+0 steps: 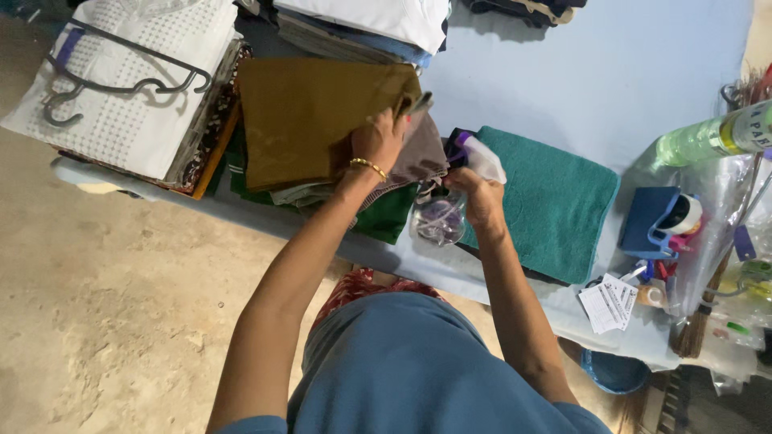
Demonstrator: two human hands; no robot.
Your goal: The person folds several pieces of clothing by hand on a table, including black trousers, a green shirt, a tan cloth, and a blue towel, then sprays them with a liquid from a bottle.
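Currently sorting step: left hand (379,138) closed on corner of mustard folded cloth (310,116) atop garment stack; right hand (479,195) wrapped round clear spray bottle (444,215), beside teal towel (555,201). Next move, probably: cloth lifted clear, bottle kept upright.

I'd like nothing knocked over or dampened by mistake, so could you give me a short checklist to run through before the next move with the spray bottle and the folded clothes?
1. Right hand has a firm hold on the spray bottle: ok, fingers wrap its neck.
2. Left hand steadies the pile of folded clothes: ok, it grips the brown piece at the edge.
3. Nozzle direction: cannot tell, the hand hides it.
4. Water level in the bottle: cannot tell.
5. Teal towel lies flat: ok.
6. Hangers clear of both hands: ok, they rest on the white dotted garment.
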